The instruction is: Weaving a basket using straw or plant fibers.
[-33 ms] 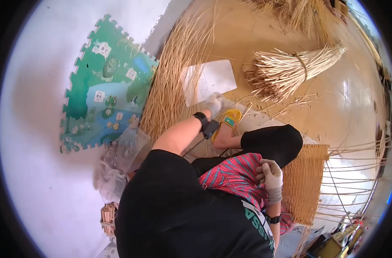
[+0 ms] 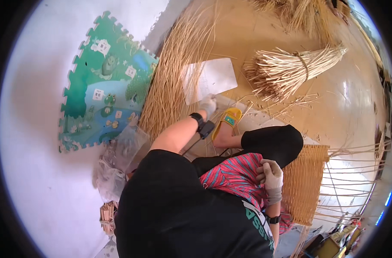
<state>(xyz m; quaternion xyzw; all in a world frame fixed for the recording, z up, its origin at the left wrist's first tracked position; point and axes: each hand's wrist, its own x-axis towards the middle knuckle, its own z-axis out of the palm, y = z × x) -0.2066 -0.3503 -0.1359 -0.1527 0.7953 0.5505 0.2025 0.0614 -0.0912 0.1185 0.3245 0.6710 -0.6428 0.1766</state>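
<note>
My left hand (image 2: 208,105), in a pale glove, reaches out to the lower edge of a white sheet (image 2: 217,75), between long thin reeds (image 2: 174,64) and a yellow slipper (image 2: 233,113) on a foot. Its fingers look folded together; what lies in them, if anything, is too small to make out. Over a pink striped cloth (image 2: 234,172) on my lap, my right hand (image 2: 272,177), also gloved, is closed with its fingers curled inward. Its grip hides whatever may be inside. Beside this hand stands a woven reed panel (image 2: 305,185), with long stakes sticking out to the right.
A tied bundle of cut reeds (image 2: 286,71) lies on the tan floor, with loose pieces near it. More straw (image 2: 305,17) is piled at the far side. To the left are a green-and-blue puzzle mat (image 2: 93,86), a clear plastic bag (image 2: 114,172) and a small bundle of sticks (image 2: 106,215).
My left hand has drawn a little to the left, away from the slipper, and looks less smeared. My right hand stays in place.
</note>
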